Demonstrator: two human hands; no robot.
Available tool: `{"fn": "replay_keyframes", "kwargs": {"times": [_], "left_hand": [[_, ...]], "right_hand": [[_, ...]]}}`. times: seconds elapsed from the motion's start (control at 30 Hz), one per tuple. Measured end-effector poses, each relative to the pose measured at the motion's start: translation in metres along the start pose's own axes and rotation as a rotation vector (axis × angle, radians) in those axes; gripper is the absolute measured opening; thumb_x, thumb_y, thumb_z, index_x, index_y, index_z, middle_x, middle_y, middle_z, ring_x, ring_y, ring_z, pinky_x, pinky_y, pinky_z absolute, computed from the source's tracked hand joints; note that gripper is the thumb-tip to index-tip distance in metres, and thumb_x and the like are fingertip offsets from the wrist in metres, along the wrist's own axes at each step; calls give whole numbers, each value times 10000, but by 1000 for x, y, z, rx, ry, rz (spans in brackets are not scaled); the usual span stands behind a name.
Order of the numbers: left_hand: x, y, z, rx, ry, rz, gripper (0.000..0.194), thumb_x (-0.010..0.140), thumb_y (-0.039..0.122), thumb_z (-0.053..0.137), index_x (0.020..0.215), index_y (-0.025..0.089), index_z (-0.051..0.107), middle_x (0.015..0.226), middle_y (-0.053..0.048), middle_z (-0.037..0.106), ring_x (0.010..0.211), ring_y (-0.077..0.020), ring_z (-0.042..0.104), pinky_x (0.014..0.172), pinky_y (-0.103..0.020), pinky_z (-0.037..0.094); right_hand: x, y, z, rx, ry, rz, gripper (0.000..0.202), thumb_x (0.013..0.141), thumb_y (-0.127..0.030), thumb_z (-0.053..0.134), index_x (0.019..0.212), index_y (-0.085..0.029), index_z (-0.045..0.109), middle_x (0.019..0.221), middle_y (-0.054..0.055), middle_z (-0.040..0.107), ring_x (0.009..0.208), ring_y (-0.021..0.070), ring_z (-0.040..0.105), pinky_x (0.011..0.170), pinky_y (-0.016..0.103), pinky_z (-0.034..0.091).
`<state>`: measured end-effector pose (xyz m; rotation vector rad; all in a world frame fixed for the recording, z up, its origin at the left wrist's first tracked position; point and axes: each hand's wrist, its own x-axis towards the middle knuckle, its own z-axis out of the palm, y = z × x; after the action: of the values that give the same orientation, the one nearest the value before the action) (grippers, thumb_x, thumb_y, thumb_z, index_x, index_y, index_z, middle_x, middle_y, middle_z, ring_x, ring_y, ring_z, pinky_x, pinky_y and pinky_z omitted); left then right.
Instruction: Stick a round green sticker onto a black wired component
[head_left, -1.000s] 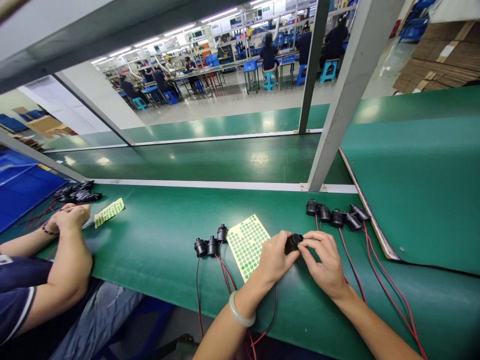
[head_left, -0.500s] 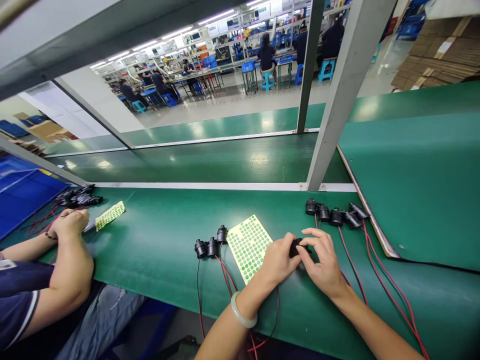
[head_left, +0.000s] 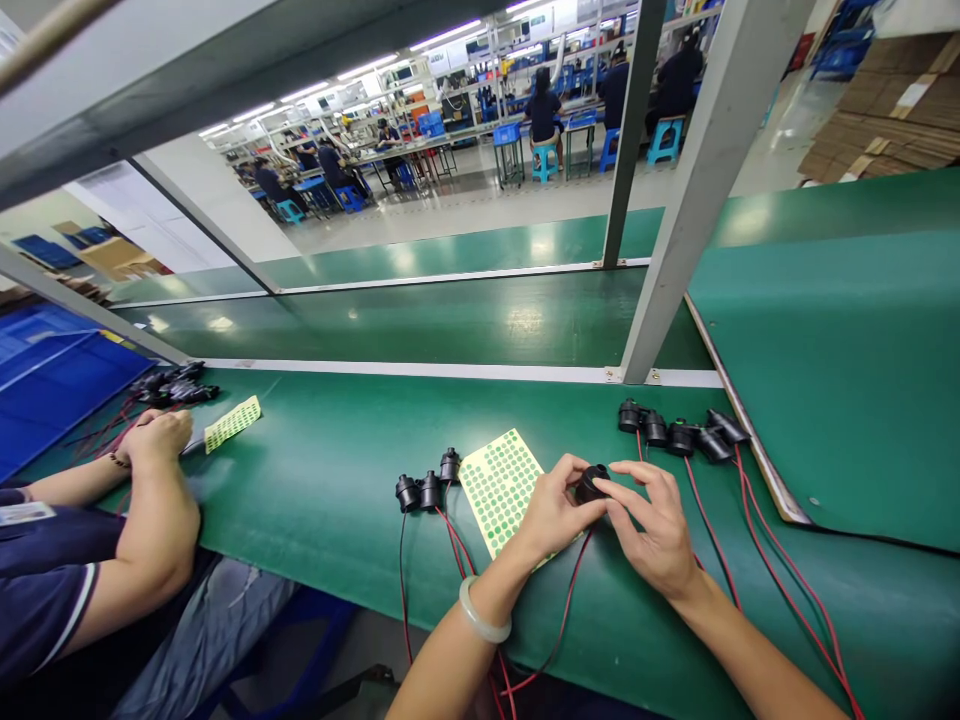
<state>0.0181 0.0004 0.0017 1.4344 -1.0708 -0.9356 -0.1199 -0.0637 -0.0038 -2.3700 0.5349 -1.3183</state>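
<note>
My left hand [head_left: 559, 505], with a pale bangle at its wrist, grips a black cylindrical wired part [head_left: 592, 484] between thumb and fingers. The thumb and index finger of my right hand [head_left: 651, 525] close on the same part from the right, its other fingers held loosely out. A red and dark wire [head_left: 571, 600] hangs below it. Partly beneath my left hand lies a pale yellow sheet of round green stickers [head_left: 499, 488]. Whether a sticker is between my fingertips is too small to tell.
Three similar black parts [head_left: 429, 490] stand left of the sheet. Several more [head_left: 681, 437] lie at right, by a raised green panel's edge [head_left: 750, 430]. A grey post [head_left: 675, 200] rises behind. At left are a co-worker's hands [head_left: 159, 435], another sticker sheet [head_left: 233, 423] and a blue bin [head_left: 67, 390].
The black part has turned in my fingers, so more of its round end shows. My right index finger has come down onto it. The whole view has shifted slightly.
</note>
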Motion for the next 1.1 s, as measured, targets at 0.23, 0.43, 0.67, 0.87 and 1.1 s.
{"fn": "replay_keyframes", "kwargs": {"times": [0.23,0.43,0.67,0.87,1.1], "left_hand": [[0,6,-2,-181,22,-45,412,655,381,795,863,171,508,723,23,606,643,-93,552,575,-191,412],[5,9,-9,-419,39,-217,522,635,487,786,911,175,471,764,-16,673,536,-92,571,463,-190,451],[13,6,-16,-538,193,-232,500,688,527,730,924,147,507,786,-31,672,562,-75,600,521,-178,502],[15,0,-15,-410,222,-197,486,707,533,700,944,162,495,689,23,626,444,-58,518,433,-177,438],[3,-4,3,-135,76,-44,342,732,312,716,996,170,549,833,-10,661,730,-127,627,655,-231,490]], "right_hand": [[0,5,-5,63,49,62,200,880,-174,548,1002,-266,677,1054,56,608,995,236,544,856,421,451],[-1,9,0,122,38,243,163,923,-266,502,1040,-229,610,1008,69,630,973,234,573,856,403,459],[-2,5,10,335,-310,438,288,981,-371,415,841,-220,615,746,-4,666,666,153,635,599,248,510],[-9,2,18,419,-281,542,262,951,-436,464,968,-209,594,815,18,674,713,159,645,639,264,534],[-7,14,16,466,-53,632,348,894,-483,547,1111,-212,546,1076,100,644,947,197,637,759,321,564]]}}
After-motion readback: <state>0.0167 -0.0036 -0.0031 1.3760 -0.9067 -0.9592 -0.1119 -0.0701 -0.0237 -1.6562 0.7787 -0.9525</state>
